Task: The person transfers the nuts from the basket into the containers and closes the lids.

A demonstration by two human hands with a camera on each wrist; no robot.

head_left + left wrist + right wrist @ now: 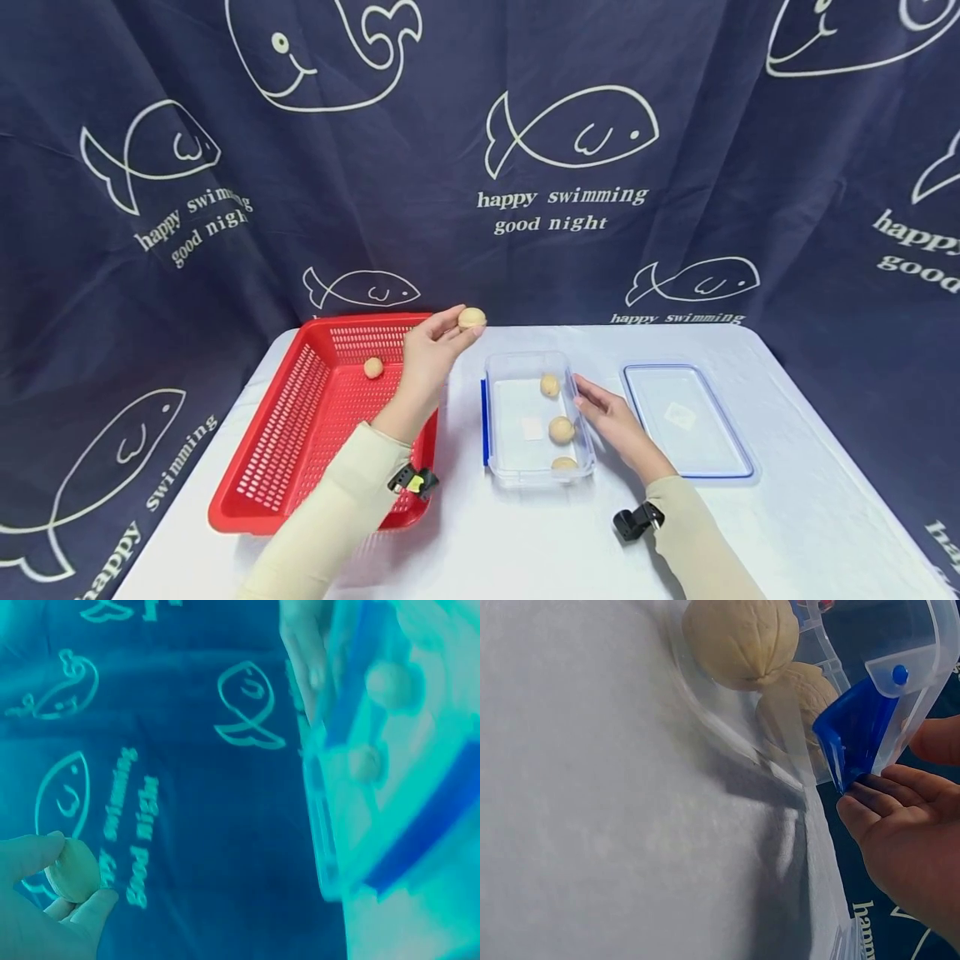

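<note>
Between the thumb and fingers of my left hand [431, 354], a walnut [472, 318] is pinched, raised near the basket's far right corner. The left wrist view also shows this walnut [73, 871] at the fingertips. My right hand [617, 421] holds the right side of a clear plastic box [517, 477]. In the right wrist view its fingers lie against the blue latch [862, 731], with the thumb at the wall's edge. Three walnuts [561, 430] lie along the right side inside the box. One more walnut [373, 367] sits in the red basket [225, 510].
To the right of the box, a clear lid [678, 417] with a blue seal lies flat on the white table [795, 517]. A dark blue curtain [420, 225] with white fish hangs behind the table. The basket fills the table's left part.
</note>
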